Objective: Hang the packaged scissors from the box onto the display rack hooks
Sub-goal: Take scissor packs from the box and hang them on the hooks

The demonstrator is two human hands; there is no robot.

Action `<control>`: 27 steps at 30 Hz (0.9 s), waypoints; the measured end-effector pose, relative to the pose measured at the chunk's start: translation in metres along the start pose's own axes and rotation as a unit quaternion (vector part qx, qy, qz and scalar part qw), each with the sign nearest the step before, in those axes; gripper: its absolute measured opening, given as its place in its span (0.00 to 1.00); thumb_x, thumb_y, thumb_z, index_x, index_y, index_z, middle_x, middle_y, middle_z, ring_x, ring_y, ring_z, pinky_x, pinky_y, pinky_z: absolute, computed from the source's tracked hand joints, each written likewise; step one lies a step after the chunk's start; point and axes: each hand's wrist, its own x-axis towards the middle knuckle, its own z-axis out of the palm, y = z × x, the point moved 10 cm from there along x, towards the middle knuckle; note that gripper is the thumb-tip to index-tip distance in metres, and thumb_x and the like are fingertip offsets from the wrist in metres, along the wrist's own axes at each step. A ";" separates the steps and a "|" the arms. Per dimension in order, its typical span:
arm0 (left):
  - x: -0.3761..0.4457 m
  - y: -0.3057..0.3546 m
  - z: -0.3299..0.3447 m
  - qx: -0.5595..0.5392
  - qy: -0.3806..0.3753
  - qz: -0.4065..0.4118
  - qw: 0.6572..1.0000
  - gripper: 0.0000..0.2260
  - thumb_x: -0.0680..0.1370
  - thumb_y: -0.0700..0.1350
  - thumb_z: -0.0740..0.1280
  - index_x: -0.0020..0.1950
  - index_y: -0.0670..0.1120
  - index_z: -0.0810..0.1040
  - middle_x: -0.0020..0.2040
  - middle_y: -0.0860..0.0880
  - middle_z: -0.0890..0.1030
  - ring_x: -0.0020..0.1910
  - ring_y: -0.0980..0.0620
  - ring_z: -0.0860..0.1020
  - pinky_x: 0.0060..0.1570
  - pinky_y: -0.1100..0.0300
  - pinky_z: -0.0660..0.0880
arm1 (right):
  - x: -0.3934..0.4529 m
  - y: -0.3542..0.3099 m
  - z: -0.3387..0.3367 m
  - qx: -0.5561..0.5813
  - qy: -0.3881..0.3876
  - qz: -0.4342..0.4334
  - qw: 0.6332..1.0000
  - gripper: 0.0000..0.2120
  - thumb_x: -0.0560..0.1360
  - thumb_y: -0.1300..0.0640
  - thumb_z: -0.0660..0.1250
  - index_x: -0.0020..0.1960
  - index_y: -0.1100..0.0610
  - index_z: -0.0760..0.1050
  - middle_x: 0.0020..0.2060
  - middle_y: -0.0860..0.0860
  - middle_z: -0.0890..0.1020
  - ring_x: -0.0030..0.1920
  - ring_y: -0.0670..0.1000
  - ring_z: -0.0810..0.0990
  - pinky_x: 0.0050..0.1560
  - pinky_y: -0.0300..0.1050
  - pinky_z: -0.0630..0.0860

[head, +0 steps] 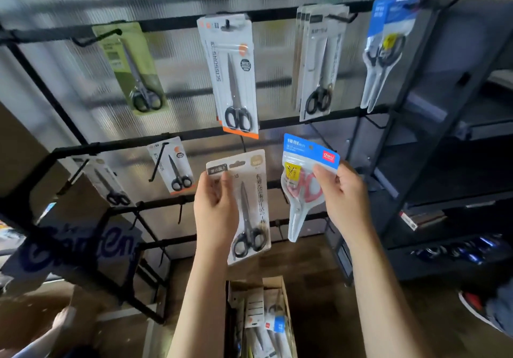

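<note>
My left hand (215, 213) grips a white card pack of black-handled scissors (248, 213) by its left edge, held upright in front of the rack. My right hand (342, 194) pinches a blue-topped pack of red-handled scissors (301, 188) at its upper right corner. Both packs hang free of the hooks. The black display rack (172, 23) carries hung scissor packs: a green one (133, 66), a white and orange one (230, 74), a grey stack (319, 60) and a blue one (388, 49). The cardboard box (259, 321) with several more packs sits on the floor below.
Two smaller packs (175, 166) hang on the second rail at left, beside bare hooks (180, 213) lower down. A dark metal shelf unit (444, 141) stands to the right. A blue lettered sign (77, 246) leans at lower left. Someone's shoe (477, 307) shows at the right edge.
</note>
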 end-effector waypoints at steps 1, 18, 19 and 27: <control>0.001 0.008 0.009 -0.004 -0.002 0.005 1.000 0.14 0.81 0.47 0.59 0.38 0.43 0.66 0.32 0.50 0.66 0.31 0.55 0.63 0.34 0.61 0.63 | 0.006 0.002 -0.007 -0.001 0.008 -0.003 1.000 0.14 0.78 0.53 0.62 0.58 0.61 0.75 0.51 0.50 0.80 0.47 0.40 0.79 0.41 0.35 0.77; 0.057 0.100 0.155 -0.018 0.033 0.146 0.989 0.16 0.80 0.44 0.62 0.32 0.47 0.64 0.25 0.56 0.66 0.28 0.58 0.62 0.32 0.62 0.61 | 0.123 0.034 -0.092 -0.040 0.074 -0.057 0.995 0.12 0.77 0.54 0.65 0.48 0.63 0.78 0.42 0.53 0.83 0.40 0.50 0.81 0.38 0.51 0.79; 0.060 0.106 0.162 -0.024 0.035 0.152 0.988 0.16 0.80 0.44 0.62 0.32 0.46 0.64 0.25 0.56 0.66 0.28 0.58 0.62 0.32 0.62 0.61 | 0.129 0.033 -0.093 -0.034 0.072 -0.063 0.995 0.12 0.77 0.54 0.65 0.48 0.63 0.78 0.41 0.53 0.83 0.40 0.50 0.82 0.39 0.52 0.79; 0.086 0.160 0.202 -0.089 0.025 0.187 0.978 0.18 0.80 0.43 0.62 0.32 0.50 0.61 0.22 0.58 0.66 0.25 0.61 0.62 0.30 0.64 0.59 | 0.163 0.036 -0.098 -0.031 0.052 -0.084 0.995 0.10 0.77 0.55 0.66 0.49 0.63 0.78 0.40 0.54 0.82 0.39 0.51 0.80 0.37 0.47 0.75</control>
